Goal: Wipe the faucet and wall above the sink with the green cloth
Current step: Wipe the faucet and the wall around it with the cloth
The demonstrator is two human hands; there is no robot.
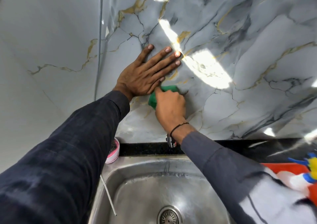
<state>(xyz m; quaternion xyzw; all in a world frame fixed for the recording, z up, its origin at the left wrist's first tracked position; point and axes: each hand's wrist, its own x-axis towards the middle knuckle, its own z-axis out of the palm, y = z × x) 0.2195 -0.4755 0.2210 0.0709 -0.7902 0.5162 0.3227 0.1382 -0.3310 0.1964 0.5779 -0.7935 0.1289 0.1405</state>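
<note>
Wall [240,55]: glossy marble-look panel, grey with gold and dark veins, hard and slick, glare streaks across it. Sink [154,177]: brushed steel bowl with rounded corners, drain [169,216] at the bottom, black counter strip [145,148] along its back edge. My left hand [145,72] lies flat on the wall, fingers spread, holding nothing. My right hand [169,105] is fisted around the cloth [154,98], pressing it to the wall just under my left palm. Cloth is green, soft, light, bunched; best gripped as a wad in the palm so it won't skid on the gloss. Faucet [170,141]: chrome, mostly hidden behind my right wrist. Pink tub [113,152] sits at the sink's back left corner.
</note>
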